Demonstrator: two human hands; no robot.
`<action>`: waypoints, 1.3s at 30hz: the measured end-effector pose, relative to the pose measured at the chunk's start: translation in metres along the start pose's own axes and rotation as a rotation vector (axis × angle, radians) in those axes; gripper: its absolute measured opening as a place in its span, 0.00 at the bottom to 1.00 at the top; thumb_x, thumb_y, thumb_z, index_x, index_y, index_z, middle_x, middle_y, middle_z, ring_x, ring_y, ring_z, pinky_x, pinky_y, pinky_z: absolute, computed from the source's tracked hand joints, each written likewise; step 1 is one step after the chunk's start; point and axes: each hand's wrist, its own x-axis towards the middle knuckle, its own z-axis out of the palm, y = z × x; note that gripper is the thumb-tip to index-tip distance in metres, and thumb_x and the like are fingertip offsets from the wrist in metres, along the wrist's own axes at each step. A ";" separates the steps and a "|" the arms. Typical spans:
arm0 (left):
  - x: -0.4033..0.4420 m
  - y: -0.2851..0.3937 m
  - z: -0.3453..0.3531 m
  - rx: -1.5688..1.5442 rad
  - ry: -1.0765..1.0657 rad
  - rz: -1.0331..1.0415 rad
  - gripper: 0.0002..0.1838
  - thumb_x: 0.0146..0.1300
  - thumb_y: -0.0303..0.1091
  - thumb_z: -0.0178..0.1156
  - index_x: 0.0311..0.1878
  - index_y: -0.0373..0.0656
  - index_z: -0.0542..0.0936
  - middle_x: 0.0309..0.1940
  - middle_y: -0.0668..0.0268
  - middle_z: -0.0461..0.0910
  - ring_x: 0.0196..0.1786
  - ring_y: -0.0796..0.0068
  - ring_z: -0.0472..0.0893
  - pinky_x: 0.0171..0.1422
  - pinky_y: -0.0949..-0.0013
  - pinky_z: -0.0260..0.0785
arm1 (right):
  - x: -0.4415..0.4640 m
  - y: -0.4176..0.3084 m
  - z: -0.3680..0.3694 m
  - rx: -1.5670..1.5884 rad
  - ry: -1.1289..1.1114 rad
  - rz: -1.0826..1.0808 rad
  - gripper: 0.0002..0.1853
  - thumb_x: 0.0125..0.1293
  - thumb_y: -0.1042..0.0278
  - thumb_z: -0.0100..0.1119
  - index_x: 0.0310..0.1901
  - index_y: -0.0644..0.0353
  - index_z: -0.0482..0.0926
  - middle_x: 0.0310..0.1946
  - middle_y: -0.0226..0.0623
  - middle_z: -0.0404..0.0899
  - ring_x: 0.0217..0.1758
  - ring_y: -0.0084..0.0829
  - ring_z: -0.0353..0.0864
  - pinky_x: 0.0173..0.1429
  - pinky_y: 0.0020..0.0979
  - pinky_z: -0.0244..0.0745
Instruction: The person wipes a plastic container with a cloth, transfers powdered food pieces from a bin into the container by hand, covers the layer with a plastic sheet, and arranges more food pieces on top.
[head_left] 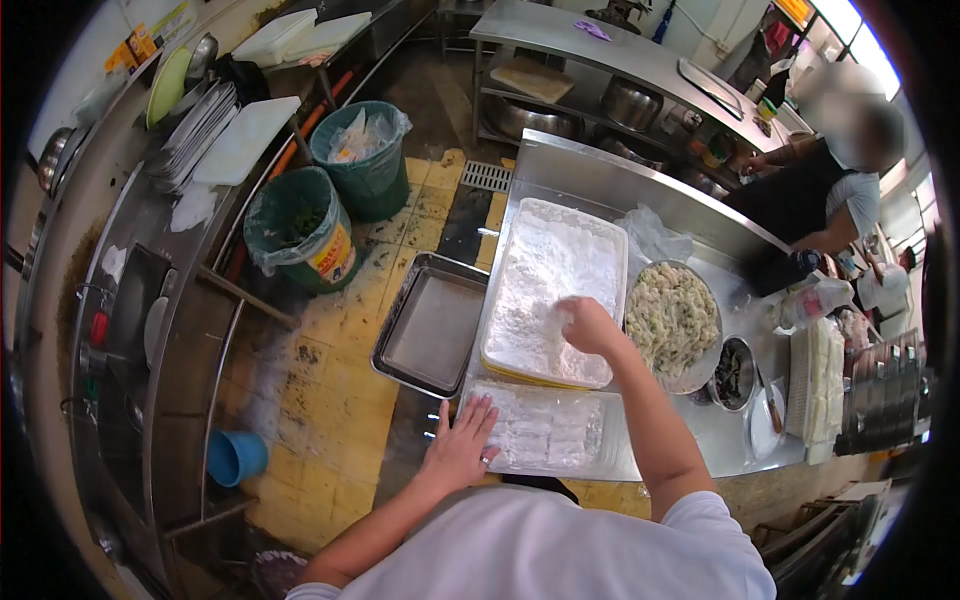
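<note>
My right hand (588,325) is over a large white tub (619,262) holding white powder (560,260), its fingers curled together at the powder's surface. Whether anything is pinched in them, I cannot make out. Spread at the near left corner of the counter, my left hand (461,443) has its fingers apart at the edge of a shallow clear tray (596,455). Rows of pale, powdered pieces (545,428) lie in that tray. Right of the tub sits a wide bowl of chopped pale and green mixture (672,322).
A small bowl of dark greens (735,372) and a white plate (766,430) stand to the right. An empty metal tray (430,322) is left of the counter. Two green bins (368,190) stand on the floor. Another person (815,205) works across the counter.
</note>
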 end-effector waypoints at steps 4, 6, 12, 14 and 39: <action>0.000 0.002 0.000 -0.007 -0.002 -0.005 0.37 0.74 0.50 0.57 0.79 0.37 0.65 0.83 0.52 0.57 0.86 0.53 0.53 0.83 0.27 0.38 | -0.004 0.004 -0.008 0.103 -0.041 0.207 0.27 0.56 0.68 0.69 0.61 0.58 0.83 0.59 0.59 0.82 0.61 0.53 0.83 0.67 0.42 0.77; -0.001 0.002 0.001 -0.005 -0.004 -0.005 0.37 0.74 0.50 0.57 0.79 0.37 0.65 0.83 0.52 0.57 0.86 0.54 0.52 0.83 0.27 0.37 | 0.008 -0.007 0.005 0.031 -0.028 0.218 0.29 0.57 0.64 0.72 0.62 0.59 0.82 0.59 0.58 0.83 0.62 0.52 0.83 0.66 0.42 0.79; -0.001 0.005 -0.005 0.021 -0.025 -0.007 0.37 0.73 0.48 0.58 0.78 0.37 0.65 0.83 0.51 0.57 0.86 0.52 0.52 0.83 0.27 0.37 | 0.028 -0.005 0.013 -0.006 -0.157 0.173 0.25 0.57 0.69 0.67 0.58 0.63 0.82 0.52 0.60 0.85 0.56 0.54 0.85 0.62 0.45 0.80; -0.002 0.002 0.000 -0.007 0.028 0.012 0.37 0.71 0.48 0.60 0.77 0.36 0.66 0.81 0.49 0.59 0.85 0.49 0.55 0.82 0.26 0.38 | 0.020 0.007 0.011 0.153 0.025 0.134 0.24 0.56 0.75 0.61 0.58 0.64 0.81 0.50 0.60 0.85 0.56 0.55 0.85 0.60 0.47 0.80; 0.003 -0.001 -0.009 0.044 0.005 0.087 0.33 0.71 0.47 0.61 0.73 0.36 0.71 0.79 0.50 0.63 0.83 0.50 0.58 0.82 0.25 0.36 | -0.168 -0.083 0.106 0.523 0.306 0.441 0.25 0.58 0.78 0.68 0.58 0.72 0.75 0.48 0.58 0.80 0.53 0.55 0.82 0.59 0.45 0.78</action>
